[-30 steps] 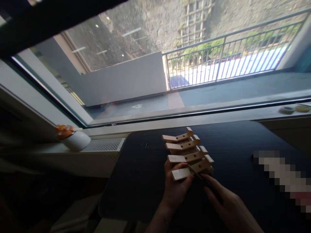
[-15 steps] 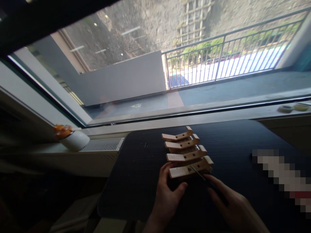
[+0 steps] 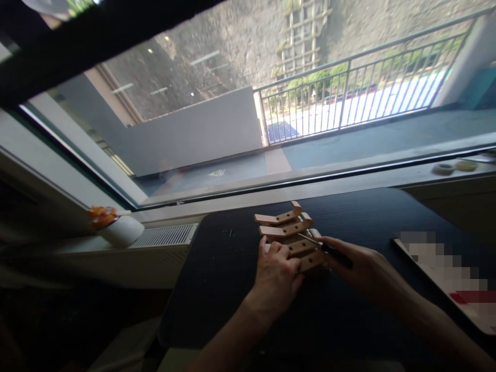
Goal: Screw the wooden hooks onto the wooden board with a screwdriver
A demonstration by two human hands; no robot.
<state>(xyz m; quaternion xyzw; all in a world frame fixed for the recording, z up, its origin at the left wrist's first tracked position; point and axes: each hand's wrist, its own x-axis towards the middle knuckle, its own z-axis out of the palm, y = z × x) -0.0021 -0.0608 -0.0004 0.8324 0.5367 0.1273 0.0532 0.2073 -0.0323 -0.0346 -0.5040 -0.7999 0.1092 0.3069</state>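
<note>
A wooden hook rack (image 3: 284, 231) lies on the dark table, its several curved wooden hooks set side by side with dark holes in each. My left hand (image 3: 276, 271) is closed over the nearer hooks from the left, fingers bent round the wood. In my right hand (image 3: 358, 261) is a screwdriver (image 3: 334, 253) with a black handle and a thin metal shaft. Its tip reaches the rack between the second and third hooks from the window; whether it sits on a screw I cannot tell.
On the dark table (image 3: 217, 299), a small thin metal piece (image 3: 231, 233) lies to the left. A pixelated flat object (image 3: 437, 281) is at the right. A white pot (image 3: 123, 231) stands by the sill; tape rolls (image 3: 443, 169) rest at far right. A window (image 3: 217, 129) borders the table.
My left hand has moved from the near end up over the nearer hooks. The screwdriver has shifted away from the nearest hook toward the middle of the rack.
</note>
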